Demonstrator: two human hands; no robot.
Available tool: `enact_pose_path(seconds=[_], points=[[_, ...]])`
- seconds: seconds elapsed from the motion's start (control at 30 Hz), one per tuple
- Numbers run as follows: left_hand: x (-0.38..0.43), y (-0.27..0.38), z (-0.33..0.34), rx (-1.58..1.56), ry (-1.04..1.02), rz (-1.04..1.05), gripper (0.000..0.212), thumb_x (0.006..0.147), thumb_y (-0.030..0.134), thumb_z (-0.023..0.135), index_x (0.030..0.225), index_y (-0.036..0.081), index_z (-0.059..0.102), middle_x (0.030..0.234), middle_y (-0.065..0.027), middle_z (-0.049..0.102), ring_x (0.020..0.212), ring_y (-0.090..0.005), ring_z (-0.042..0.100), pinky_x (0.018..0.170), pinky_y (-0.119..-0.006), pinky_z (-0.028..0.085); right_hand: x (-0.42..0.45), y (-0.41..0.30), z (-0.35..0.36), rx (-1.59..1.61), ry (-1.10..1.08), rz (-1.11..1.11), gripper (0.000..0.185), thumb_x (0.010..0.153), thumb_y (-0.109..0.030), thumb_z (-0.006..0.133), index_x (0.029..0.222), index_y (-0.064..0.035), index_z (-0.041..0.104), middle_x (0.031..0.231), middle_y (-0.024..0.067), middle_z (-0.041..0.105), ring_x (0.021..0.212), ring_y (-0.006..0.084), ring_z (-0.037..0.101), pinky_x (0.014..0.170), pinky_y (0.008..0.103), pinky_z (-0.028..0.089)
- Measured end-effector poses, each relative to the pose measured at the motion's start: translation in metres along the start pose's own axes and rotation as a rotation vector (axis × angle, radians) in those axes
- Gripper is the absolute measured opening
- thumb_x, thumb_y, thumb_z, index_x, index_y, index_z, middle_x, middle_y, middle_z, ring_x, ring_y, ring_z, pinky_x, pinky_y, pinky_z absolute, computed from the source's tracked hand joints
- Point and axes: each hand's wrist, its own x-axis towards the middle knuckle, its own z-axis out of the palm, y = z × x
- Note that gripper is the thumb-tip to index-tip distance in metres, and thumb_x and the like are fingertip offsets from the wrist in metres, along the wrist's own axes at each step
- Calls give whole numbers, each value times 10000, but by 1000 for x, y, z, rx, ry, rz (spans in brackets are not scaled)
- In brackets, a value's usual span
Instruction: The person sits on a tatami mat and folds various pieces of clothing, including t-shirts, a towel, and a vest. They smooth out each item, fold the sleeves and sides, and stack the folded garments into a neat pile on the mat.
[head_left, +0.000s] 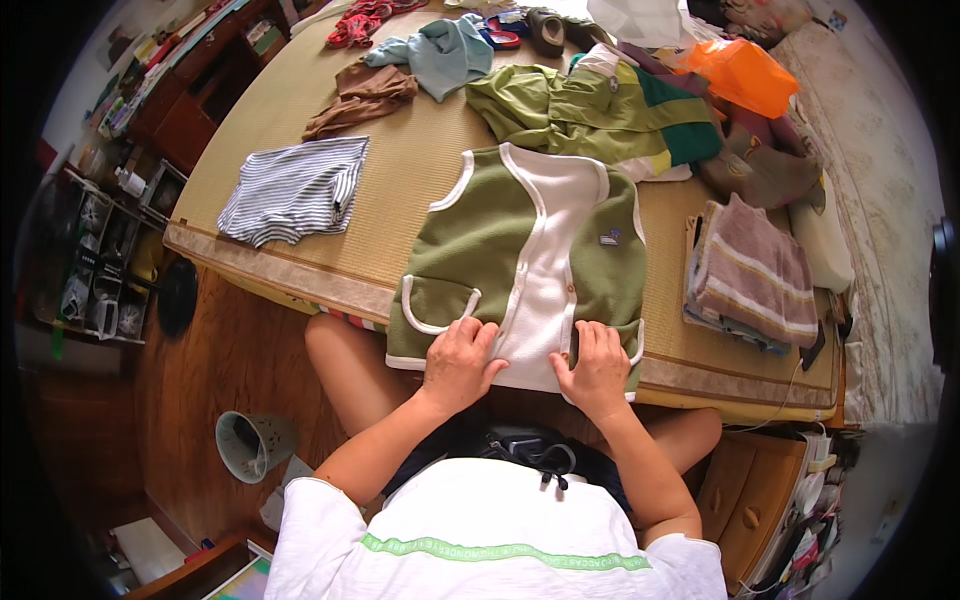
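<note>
A green fleece vest (469, 232) with white trim lies spread on the woven bed mat, its lower part reaching past the mat's front edge. Its front is parted, showing the white lining (551, 184). On the left front panel, near the white-edged pocket (441, 300), my left hand (461, 364) grips the panel's lower inner edge. My right hand (598, 367) holds the opposite panel low down, its thumb beside a button. Both hands have their fingers over the green cloth and thumbs turned inward. A small patch (610, 238) sits on the right chest.
Striped folded clothing (296, 191) lies left on the mat (420, 187). Beyond are a brown garment (364, 97), a light blue garment (450, 56), a green jacket (570, 112) and an orange bag (739, 75). Folded towels (757, 270) are stacked right. A waste bin (255, 446) stands on the floor.
</note>
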Motion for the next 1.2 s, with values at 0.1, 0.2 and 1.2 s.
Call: enact_pose_path(seconds=[0.1,0.2,1.2], points=[[1,-13,4,-40,23,3,437,780,146,790,1163,43,606,1002,-114,571,893,-303,608,779,-394,513,-4,23,17,76,-38,83,271,789,-136,709,1041,-47,664,957,122,660,880,338,639,764,435,535],[7,-18,-9,-254,-51,-126,350,816,94,727,1143,27,623,964,-132,593,835,-311,620,742,-397,520,18,51,11,483,-56,371,98,826,-45,632,877,-17,711,812,136,708,686,279,675,668,378,540],[240,-46,49,-249,-37,-110,261,938,279,632,1053,51,685,955,-162,723,918,-381,676,824,-487,519,1,84,1,329,221,551,265,921,-157,689,1147,-26,644,881,107,677,791,271,658,728,387,522]])
